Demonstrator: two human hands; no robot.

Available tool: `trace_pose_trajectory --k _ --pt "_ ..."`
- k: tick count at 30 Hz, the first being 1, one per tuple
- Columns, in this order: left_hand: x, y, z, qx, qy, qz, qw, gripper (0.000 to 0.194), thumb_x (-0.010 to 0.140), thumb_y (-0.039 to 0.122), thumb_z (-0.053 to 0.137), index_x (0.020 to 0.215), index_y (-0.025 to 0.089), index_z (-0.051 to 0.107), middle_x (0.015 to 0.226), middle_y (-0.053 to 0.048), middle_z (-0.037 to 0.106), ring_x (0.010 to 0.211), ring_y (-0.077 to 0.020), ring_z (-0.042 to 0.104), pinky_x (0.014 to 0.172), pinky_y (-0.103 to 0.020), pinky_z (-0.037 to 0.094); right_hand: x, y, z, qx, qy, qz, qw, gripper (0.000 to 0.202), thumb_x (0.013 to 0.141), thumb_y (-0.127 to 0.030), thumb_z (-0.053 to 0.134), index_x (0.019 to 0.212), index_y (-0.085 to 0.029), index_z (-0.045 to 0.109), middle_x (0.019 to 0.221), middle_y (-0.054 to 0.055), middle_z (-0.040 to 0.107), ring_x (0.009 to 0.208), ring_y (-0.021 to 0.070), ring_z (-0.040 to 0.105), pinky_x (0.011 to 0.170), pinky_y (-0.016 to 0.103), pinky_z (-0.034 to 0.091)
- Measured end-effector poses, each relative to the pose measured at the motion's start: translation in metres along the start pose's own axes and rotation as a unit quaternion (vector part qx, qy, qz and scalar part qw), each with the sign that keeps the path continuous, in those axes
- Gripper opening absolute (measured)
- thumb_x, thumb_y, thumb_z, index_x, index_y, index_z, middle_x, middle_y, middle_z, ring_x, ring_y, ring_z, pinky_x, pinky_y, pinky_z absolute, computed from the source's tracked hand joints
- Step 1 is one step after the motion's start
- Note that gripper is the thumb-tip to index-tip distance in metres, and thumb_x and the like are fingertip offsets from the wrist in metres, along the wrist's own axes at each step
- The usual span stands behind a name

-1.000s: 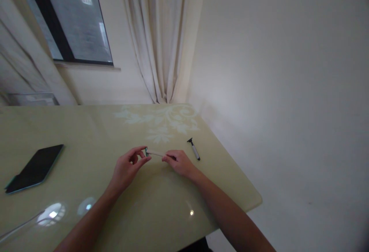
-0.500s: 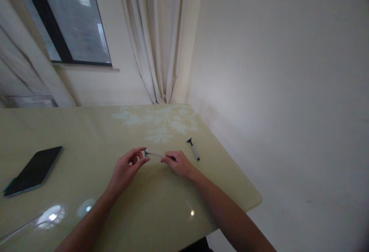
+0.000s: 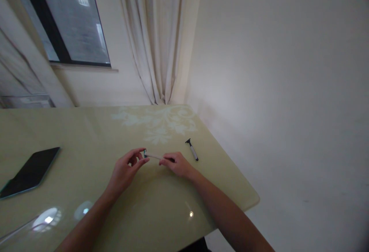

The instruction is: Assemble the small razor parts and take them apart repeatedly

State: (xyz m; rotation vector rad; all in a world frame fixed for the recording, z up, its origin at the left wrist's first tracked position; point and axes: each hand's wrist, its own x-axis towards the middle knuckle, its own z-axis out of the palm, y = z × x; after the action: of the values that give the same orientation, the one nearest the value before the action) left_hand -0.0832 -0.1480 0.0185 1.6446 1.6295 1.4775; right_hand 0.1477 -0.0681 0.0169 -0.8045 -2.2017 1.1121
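Observation:
Between the thumb and fingers of my left hand (image 3: 126, 166) is a small dark and greenish piece (image 3: 145, 153), pinched at its ends. A thin pale stick (image 3: 153, 156) runs from that piece to my right hand (image 3: 178, 164), whose thumb and fingers are closed on its other end. Too little of the stick shows to tell just what it is. Right of my right hand, a razor (image 3: 192, 150) with a black head and grey handle lies on the table.
The glossy, pale yellow-green table (image 3: 161, 209) has a white floral pattern near its far edge. A dark tablet (image 3: 31, 171) lies at the left, with a pale cable (image 3: 17, 229) near the lower left. Curtains, a window and a wall stand beyond.
The view has shifted slightly, so the tablet and razor appear a little further left. The small piece is tilted a bit differently in my left hand. Both hands keep their hold.

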Motion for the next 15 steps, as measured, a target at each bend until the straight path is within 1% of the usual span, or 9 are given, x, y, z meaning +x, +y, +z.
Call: trace_pose_trajectory --k 3,7,11,15 --pt "0.0000 0.0005 0.0003 0.000 -0.006 0.009 1.000 0.042 0.079 0.051 0.074 0.107 0.019 0.073 0.071 0.001 0.066 0.057 -0.0121 0.053 0.055 -0.023 0.044 0.0000 -0.0002 -0.0007 -0.003 0.026 0.006 1.000 0.029 0.095 -0.037 0.063 0.081 -0.015 0.076 0.059 -0.005 0.045 0.059 0.0103 0.040 0.057 0.024 0.027" --pt "-0.0001 -0.0020 0.0012 0.006 -0.007 0.022 1.000 0.041 0.078 0.050 0.076 0.107 0.020 0.073 0.070 0.001 0.066 0.057 -0.0126 0.054 0.056 -0.023 0.045 -0.0003 0.0013 0.0006 0.001 0.007 0.005 1.000 0.028 0.095 -0.039 0.063 0.085 -0.016 0.077 0.061 -0.005 0.047 0.059 0.0104 0.041 0.057 0.024 0.028" --pt "-0.0001 -0.0034 0.0009 0.006 -0.019 0.024 1.000 0.039 0.077 0.050 0.076 0.103 0.020 0.074 0.069 0.001 0.065 0.056 -0.0123 0.054 0.053 -0.023 0.044 -0.0005 0.0013 0.0015 -0.037 0.031 0.023 0.999 0.031 0.095 -0.040 0.063 0.078 -0.016 0.074 0.059 -0.005 0.045 0.059 0.0106 0.041 0.057 0.024 0.026" --pt "0.0000 -0.0011 -0.0009 0.005 -0.020 0.021 1.000 0.041 0.078 0.048 0.076 0.106 0.020 0.073 0.070 0.002 0.065 0.056 -0.0119 0.054 0.054 -0.023 0.043 -0.0009 0.0002 0.0005 -0.001 0.001 0.011 1.000 0.030 0.096 -0.041 0.062 0.088 -0.016 0.078 0.060 -0.005 0.047 0.059 0.0106 0.041 0.057 0.024 0.027"
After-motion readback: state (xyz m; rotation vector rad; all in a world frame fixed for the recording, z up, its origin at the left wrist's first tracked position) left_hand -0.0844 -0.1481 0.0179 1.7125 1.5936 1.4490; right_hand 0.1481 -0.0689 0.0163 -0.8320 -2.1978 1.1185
